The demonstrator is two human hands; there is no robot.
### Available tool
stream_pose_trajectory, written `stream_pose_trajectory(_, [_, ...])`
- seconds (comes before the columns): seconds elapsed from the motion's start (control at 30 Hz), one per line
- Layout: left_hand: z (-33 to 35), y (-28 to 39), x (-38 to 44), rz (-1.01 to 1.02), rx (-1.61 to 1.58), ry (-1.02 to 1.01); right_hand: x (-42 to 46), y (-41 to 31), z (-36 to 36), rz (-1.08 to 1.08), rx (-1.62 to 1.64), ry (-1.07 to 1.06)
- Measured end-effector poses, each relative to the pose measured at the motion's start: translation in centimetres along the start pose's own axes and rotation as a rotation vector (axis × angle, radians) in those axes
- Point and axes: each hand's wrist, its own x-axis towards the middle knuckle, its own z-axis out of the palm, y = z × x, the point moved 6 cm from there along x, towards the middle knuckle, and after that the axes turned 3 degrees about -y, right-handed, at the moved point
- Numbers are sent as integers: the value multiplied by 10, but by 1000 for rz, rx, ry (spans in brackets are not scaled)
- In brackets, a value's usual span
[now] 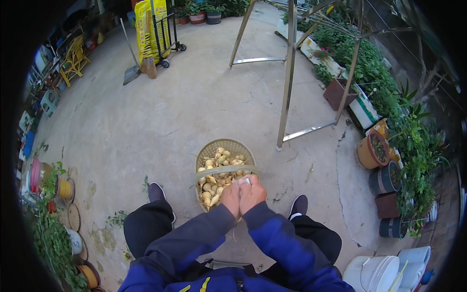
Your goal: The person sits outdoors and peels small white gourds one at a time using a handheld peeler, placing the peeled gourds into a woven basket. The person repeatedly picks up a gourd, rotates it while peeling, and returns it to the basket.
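On the concrete floor between my feet stands a woven basket [201, 150] with a flat arched handle [226, 169]. Inside it lie many small pale gourd-shaped fruits or bulbs [207, 197] with thin dry stems. My left hand [231, 200] and my right hand [252, 195] are pressed together over the basket's near right part, fingers curled. A small shiny thing [247, 180] shows at the right hand's fingers; what it is cannot be told. Whatever lies between the hands is mostly hidden, though thin stems trail below them.
A metal frame stand [288, 80] rises ahead on the right. Potted plants [373, 149] line the right side, with white buckets [372, 273] at lower right. A broom [148, 65], a dustpan [131, 74] and a hand cart [164, 36] stand at upper left.
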Motion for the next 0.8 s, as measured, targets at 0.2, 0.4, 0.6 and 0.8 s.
stream_pose_trajectory(0.2, [24,56,-35,-540,-295,-231,39,28,-4,209,364,-261])
stream_pose_trajectory(0.4, [31,72,-37,-681,-686,-449,22,-5,-22,451,888,-249])
stream_pose_trajectory(0.6, [27,61,-33,-414,-639,-173,-16,-62,-15,-302,39,-47])
stream_pose_trajectory(0.8, [23,64,-36,-198,3,-70,17,-6,-14,95,216,-154])
